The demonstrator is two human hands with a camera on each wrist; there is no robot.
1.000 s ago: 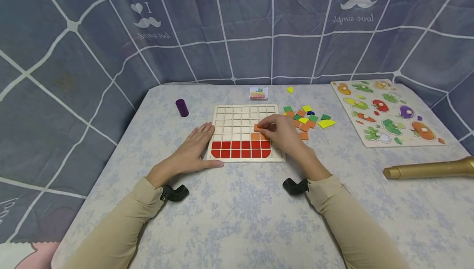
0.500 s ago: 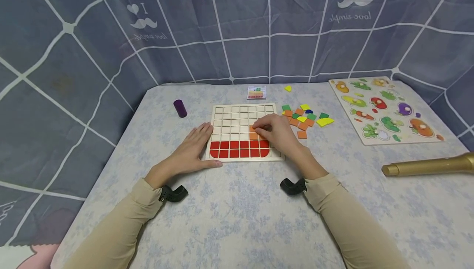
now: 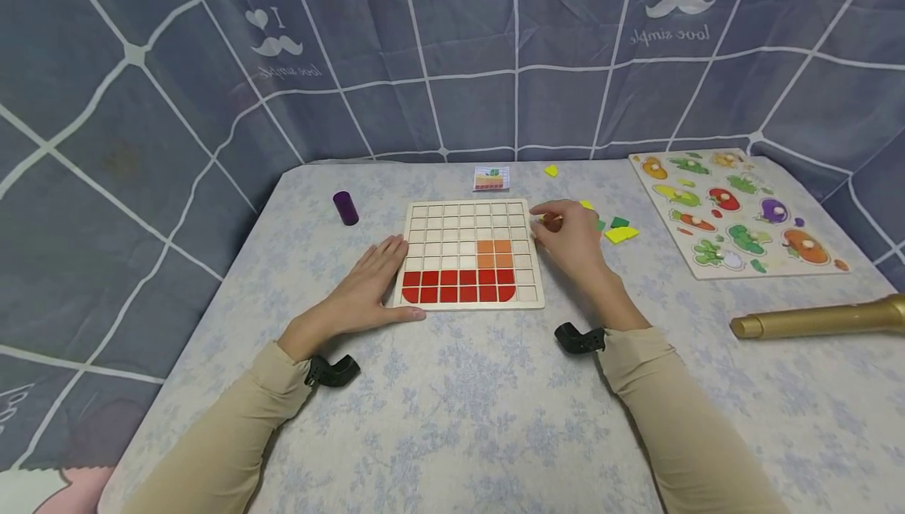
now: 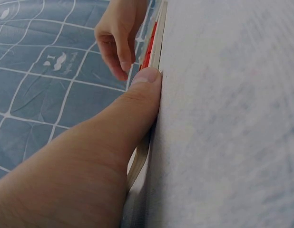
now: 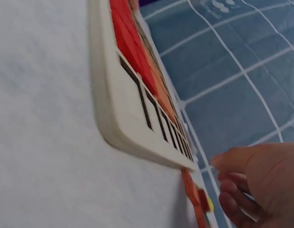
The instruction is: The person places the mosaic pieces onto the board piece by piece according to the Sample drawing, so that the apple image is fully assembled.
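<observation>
Red tiles [image 3: 449, 277] line the board's [image 3: 526, 292] near rows; the left hand [image 3: 365, 282], fingers straight, rests at the left edge; beyond, orange tiles [image 3: 486, 248] seem a layer underway; right of them, the right hand [image 3: 576, 239], thumb and forefinger parted, is at loose tiles [image 3: 622, 236]; pinching an orange one presumably comes next.

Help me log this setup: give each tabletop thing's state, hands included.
Grid board: flat, partly filled
Red tiles: seated in two rows
Four orange tiles: seated
Loose tiles: scattered, partly hidden
Picture card: printed side visible
Vegetable puzzle: flat
Gold rod: on its side
Purple cylinder: standing or lying unclear
Left hand: resting on board edge
Right hand: bent fingers, grip unclear
</observation>
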